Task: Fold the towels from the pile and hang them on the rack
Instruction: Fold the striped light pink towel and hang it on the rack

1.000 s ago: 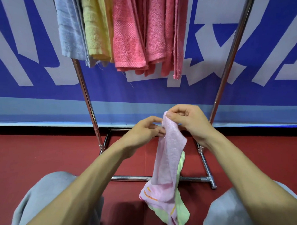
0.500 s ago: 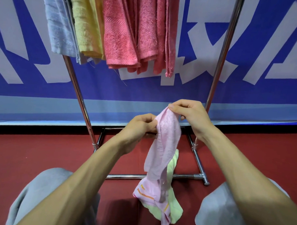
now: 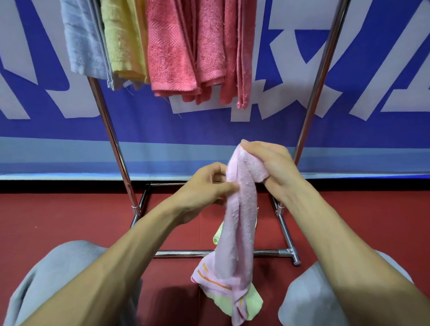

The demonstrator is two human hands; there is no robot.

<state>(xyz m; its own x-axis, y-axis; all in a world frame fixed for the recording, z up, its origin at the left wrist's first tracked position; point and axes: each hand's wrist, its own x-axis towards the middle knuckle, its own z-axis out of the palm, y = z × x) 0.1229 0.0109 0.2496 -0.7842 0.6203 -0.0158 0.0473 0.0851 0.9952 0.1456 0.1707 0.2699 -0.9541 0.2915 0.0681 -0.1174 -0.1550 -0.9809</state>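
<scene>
Now the right hand [image 3: 270, 165], fingers [image 3: 256, 146] curled round its top, had lifted the pink-and-green terry towel [image 3: 238, 225] higher while the left hand [image 3: 203, 187] pinched its edge lower, still unfolded before the chrome rack [image 3: 314, 93].

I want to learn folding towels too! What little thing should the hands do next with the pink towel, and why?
Probably move the left hand away from the right hand along the top edge, spreading the pink towel flat. Both pinch it close together near its top, so it hangs bunched in a narrow strip, too crumpled to fold.
</scene>
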